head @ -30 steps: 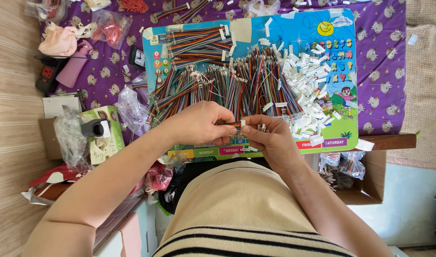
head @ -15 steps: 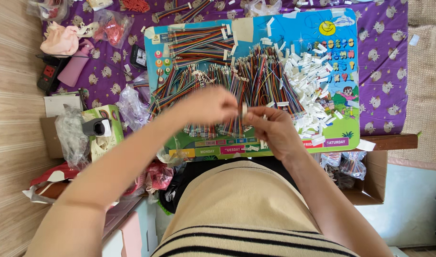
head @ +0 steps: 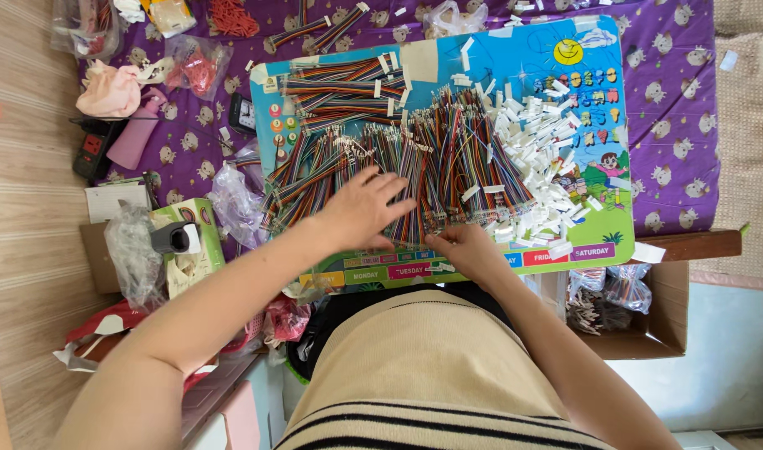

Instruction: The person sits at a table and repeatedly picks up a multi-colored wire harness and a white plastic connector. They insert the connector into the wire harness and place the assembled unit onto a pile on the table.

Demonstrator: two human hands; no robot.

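Purple patterned cloth (head: 665, 125) over wooden table (head: 690, 244); pale wood-plank floor (head: 23, 250) at left; bright, even light.

Purple patterned cloth (head: 665, 125) over table. Pink bottle (head: 138, 133) beside black power strip (head: 90, 148) at left. Pink cloth bundle (head: 106, 90) above them. Clear plastic bags (head: 231, 204) near green carton (head: 194, 242). Open cardboard box (head: 656, 321) lower right, under table edge. Wooden floor (head: 23, 250) left.

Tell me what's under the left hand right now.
The left hand lies spread, palm down, on the pile of rainbow wires, which sits on the colourful board. Wires show between and beyond its fingers; whatever is beneath the palm is covered.
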